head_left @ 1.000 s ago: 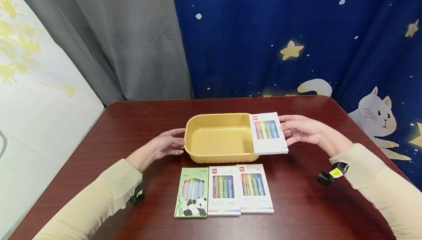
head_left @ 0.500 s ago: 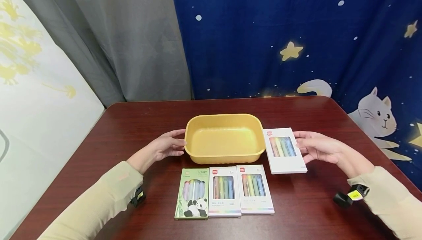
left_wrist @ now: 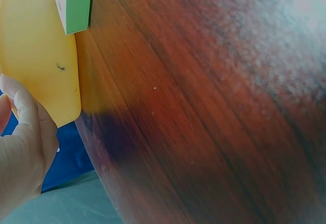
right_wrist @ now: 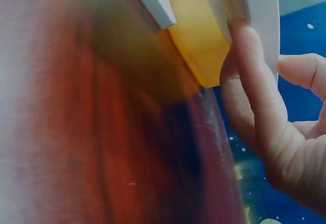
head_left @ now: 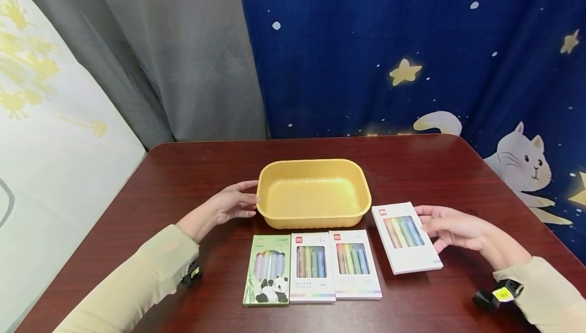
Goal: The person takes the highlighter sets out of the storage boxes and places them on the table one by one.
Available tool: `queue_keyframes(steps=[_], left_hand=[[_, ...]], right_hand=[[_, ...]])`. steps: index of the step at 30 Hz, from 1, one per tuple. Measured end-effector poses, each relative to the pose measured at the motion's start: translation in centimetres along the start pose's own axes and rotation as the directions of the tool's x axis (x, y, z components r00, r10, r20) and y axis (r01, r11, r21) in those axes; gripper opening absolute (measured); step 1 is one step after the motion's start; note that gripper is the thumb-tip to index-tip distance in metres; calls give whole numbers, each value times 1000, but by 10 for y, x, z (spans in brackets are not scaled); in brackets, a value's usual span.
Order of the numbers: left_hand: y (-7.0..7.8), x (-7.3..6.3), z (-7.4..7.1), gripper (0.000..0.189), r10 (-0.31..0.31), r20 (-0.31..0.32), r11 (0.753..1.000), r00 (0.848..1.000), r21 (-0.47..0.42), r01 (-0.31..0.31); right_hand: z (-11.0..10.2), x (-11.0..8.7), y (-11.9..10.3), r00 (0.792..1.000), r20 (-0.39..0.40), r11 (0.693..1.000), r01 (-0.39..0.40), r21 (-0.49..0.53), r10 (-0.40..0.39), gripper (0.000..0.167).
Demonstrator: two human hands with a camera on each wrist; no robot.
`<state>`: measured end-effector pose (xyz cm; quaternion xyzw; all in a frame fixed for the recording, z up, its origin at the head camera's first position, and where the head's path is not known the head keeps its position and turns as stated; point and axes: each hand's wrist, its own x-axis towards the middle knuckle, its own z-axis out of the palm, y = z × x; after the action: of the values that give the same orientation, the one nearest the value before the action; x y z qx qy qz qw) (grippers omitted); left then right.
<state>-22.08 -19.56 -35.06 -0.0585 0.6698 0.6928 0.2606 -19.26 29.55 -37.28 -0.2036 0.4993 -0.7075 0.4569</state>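
My left hand (head_left: 232,202) rests with its fingers against the left end of a yellow plastic basket (head_left: 316,221); no curl round the rim is plain. My right hand (head_left: 460,229) pinches the right edge of a white box of coloured pens (head_left: 430,256), thumb on the front and fingers behind. That box is tilted, right of the basket and beside the row. In front of the basket lie a green panda box of coloured pens (head_left: 249,282) and two similar white boxes, the middle box (head_left: 313,292) and the right box (head_left: 358,290), side by side.
Everything is on a dark red-brown wooden table (head_left: 206,165) with rounded far corners. Behind it hang a grey curtain (head_left: 201,68) and a blue star-patterned curtain (head_left: 329,58). A white panel (head_left: 59,170) stands along the left side.
My right hand has carried the white box from over the basket's right end rightward and toward the near side, beside the row. My left hand stays at the basket.
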Motion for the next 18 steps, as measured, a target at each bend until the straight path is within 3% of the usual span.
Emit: queue_keyframes(steps=[18], left_hand=[[-1,3,-1,62,15,9,1000,1000,5,-15]], right_hand=[[8,7,24,985,-127,986,-129,-104,115,41]])
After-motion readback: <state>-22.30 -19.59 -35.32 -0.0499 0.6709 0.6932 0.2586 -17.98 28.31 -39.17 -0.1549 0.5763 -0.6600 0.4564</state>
